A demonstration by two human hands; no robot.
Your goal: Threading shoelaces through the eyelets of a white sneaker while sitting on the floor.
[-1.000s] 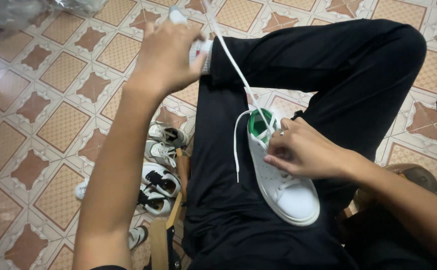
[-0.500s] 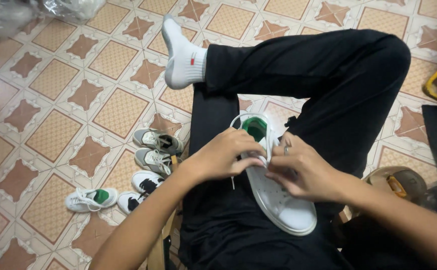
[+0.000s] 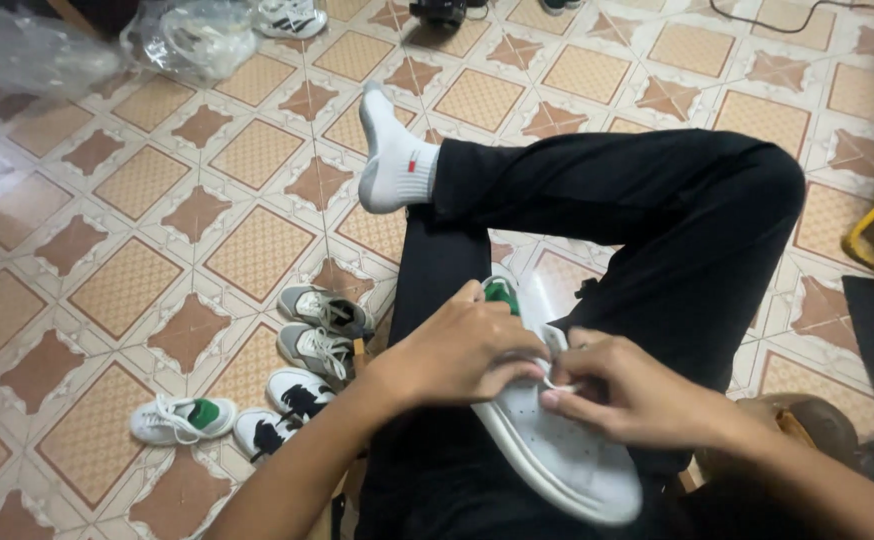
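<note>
Left hand (image 3: 462, 350) and right hand (image 3: 627, 390) pinch the white lace (image 3: 557, 383) on the lap sneaker (image 3: 557, 450), fingers clamped; pull evenly toward 6 o'clock.

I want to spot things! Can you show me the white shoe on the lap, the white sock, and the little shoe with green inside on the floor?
white sneaker (image 3: 567, 455): head view, side panel.
white sock (image 3: 389, 165): head view, heel.
small green-lined shoe (image 3: 182, 418): head view, laces.

A home floor: patterned tiles (image 3: 137, 180), sneaker pairs (image 3: 307, 340), plastic bags (image 3: 187, 40).
</note>
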